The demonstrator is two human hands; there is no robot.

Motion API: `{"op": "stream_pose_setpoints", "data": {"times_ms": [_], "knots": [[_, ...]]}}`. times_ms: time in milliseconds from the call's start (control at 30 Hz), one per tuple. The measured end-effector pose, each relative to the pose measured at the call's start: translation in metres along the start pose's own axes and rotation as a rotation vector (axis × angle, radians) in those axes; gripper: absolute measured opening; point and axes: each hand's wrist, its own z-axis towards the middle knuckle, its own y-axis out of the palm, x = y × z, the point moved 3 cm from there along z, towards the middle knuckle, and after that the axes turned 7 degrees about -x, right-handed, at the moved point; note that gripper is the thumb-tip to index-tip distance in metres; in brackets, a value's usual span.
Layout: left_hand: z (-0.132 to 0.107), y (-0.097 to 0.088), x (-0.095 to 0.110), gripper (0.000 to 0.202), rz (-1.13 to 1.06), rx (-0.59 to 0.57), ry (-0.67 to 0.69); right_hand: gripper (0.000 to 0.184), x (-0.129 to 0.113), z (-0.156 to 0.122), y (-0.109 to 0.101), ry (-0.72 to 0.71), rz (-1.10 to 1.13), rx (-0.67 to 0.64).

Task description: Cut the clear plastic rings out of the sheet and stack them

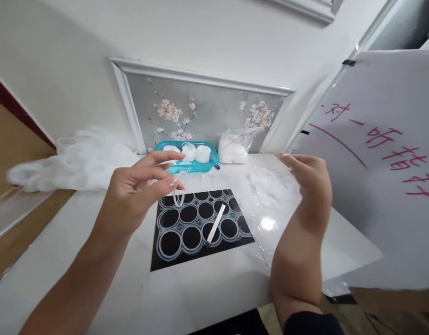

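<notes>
My left hand (144, 184) pinches a thin translucent white ring (178, 197) between thumb and finger, its other fingers loosely curled. The ring hangs above a black mat (162, 259) printed with rows of pale circles. On the mat lies a narrow white strip (216, 224) with a dark tip, slanted across the circles. Off to the right, my right hand (307, 172) is raised with its fingers pinched together above a clear plastic bag (273, 190). Whatever those fingertips hold, if anything, is too small and partly hidden.
A teal tray (214, 164) with white round rolls stands against the framed floral panel (214, 100). Beside it sits a clear bag of white material (233, 146). Translucent rings are heaped at left (85, 163). A whiteboard with red writing (382, 186) borders the table's right side.
</notes>
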Motion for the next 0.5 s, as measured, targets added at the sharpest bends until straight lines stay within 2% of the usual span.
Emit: {"op": "stream_pose_setpoints", "data": {"times_ms": [67,167,267,500], "knots": [[0.001,0.001,0.000,0.018,-0.001,0.008,0.000,0.016,0.021,0.016,-0.006,0.142,-0.174,0.018],[0.002,0.004,0.000,0.019,-0.006,0.005,-0.028,0.011,0.047,0.034,-0.006,0.228,-0.304,-0.022],[0.004,0.007,0.001,0.022,-0.020,-0.008,-0.026,0.009,0.063,0.043,-0.003,0.268,-0.347,-0.061],[0.005,0.009,0.000,0.021,-0.034,0.008,-0.013,0.013,0.080,0.054,-0.003,0.244,-0.402,-0.085]]}}
